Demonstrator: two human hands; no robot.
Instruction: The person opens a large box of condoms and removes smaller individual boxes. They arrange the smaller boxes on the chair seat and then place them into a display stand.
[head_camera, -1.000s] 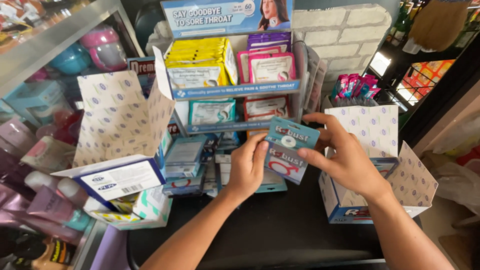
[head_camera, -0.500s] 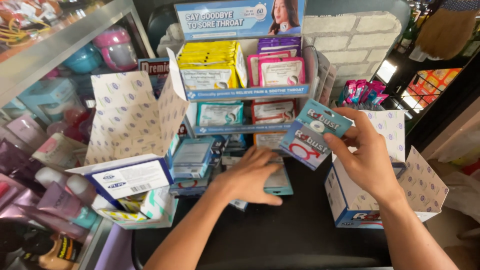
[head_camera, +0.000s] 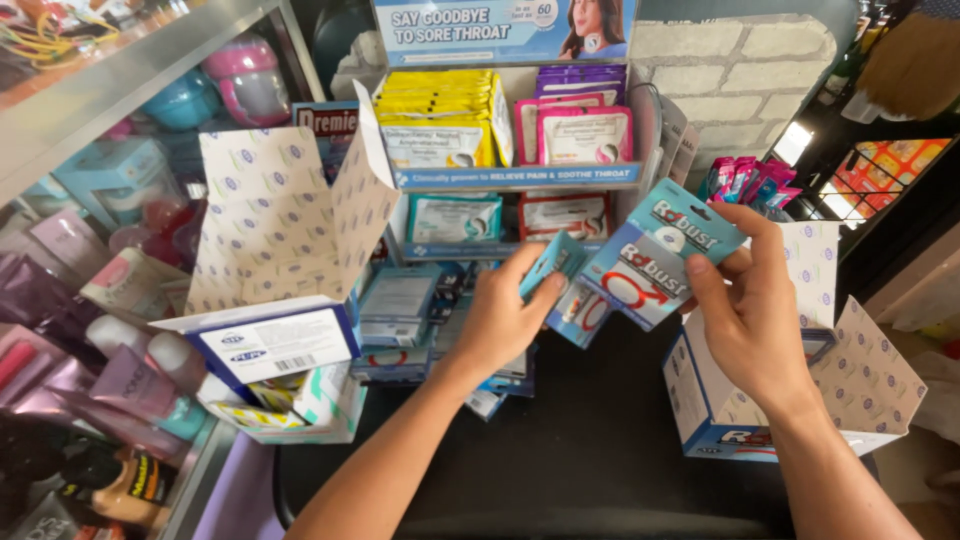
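Observation:
My right hand (head_camera: 755, 310) holds up a small stack of light-blue flat boxes (head_camera: 655, 255) with red and white markings, above the black counter. My left hand (head_camera: 500, 320) grips another light-blue flat box (head_camera: 553, 262) by its lower edge, lifted just left of the stack. Below my left hand lies a heap of similar blue packs (head_camera: 400, 320) on the counter. An open white carton (head_camera: 790, 400) with blue dots stands under my right wrist.
A tiered cardboard display (head_camera: 500, 130) with yellow, pink and purple packets stands behind. Another open dotted carton (head_camera: 280, 300) sits at the left. Shelves with bottles and pink and teal items (head_camera: 90, 330) fill the left side. The black counter (head_camera: 580, 460) lies in front.
My right hand has raised the blue boxes up and to the right. My left hand went down to the heap of packs and has now lifted one blue box from it.

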